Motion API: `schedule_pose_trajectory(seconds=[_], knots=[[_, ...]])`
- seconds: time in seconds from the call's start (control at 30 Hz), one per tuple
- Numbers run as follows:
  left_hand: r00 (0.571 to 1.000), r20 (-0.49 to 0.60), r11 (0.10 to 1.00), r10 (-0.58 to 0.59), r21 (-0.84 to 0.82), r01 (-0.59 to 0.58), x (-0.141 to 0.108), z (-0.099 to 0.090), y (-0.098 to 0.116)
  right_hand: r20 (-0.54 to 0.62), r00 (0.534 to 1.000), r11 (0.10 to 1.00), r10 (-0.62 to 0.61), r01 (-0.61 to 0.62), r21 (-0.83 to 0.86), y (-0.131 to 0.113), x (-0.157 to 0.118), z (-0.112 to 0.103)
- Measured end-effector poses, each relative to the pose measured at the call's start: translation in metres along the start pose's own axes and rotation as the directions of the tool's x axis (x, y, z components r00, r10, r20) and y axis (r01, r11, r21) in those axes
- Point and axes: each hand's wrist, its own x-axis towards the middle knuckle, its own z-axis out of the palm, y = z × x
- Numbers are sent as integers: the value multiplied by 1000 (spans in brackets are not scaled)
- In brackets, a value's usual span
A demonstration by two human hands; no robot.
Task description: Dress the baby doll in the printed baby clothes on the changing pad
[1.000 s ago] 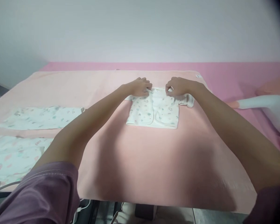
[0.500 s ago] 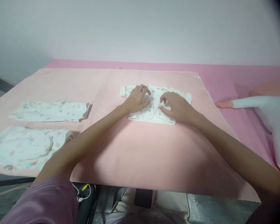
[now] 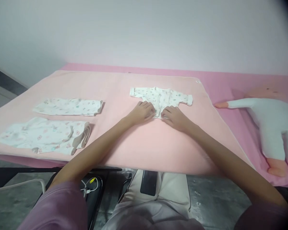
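Note:
A small white baby shirt [image 3: 162, 96] with a fine print lies face up, both sleeves spread to the sides. At the left of its bottom hem, my left hand [image 3: 142, 112] is closed with curled fingers on the fabric. My right hand [image 3: 175, 117] grips the hem on the other side in the same way. Between the two hands a short stretch of the hem and the front opening shows. The fingertips and the lower corners of the shirt are partly hidden under the hands.
Left of the shirt lie a folded printed garment [image 3: 69, 107] and a larger folded printed garment [image 3: 45, 134]. Pink cloth [image 3: 124, 143] covers the table. A doll [image 3: 266, 118] in white lies at the right. A phone [image 3: 148, 182] rests on my lap.
Both hands have moved from above the shirt front down to its bottom hem, and their fingers have closed there. The shirt's sleeves now show more fully. The camera view has shifted.

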Motion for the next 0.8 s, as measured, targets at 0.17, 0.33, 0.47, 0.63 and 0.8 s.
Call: schedule_pose_trajectory(seconds=[0.17,0.33,0.47,0.63,0.8], knots=[[980,-49,981,-192,-29,191,-31,-8,-15,-83,996,993,40,-31,111,18,-30,6],[945,-63,945,-321,46,324,-30,-16,-27,-35,991,966,132,-121,227,31,-40,1],[970,-101,974,-221,32,225,18,-17,-46,-149,958,947,244,-202,249,49,-2,-18],[998,65,998,-17,54,14,114,-5,-89,-15,968,968,249,-249,23,111,96,-34],[978,199,993,55,89,-74,170,-2,-123,327,916,971,230,-240,-11,155,153,-38]])
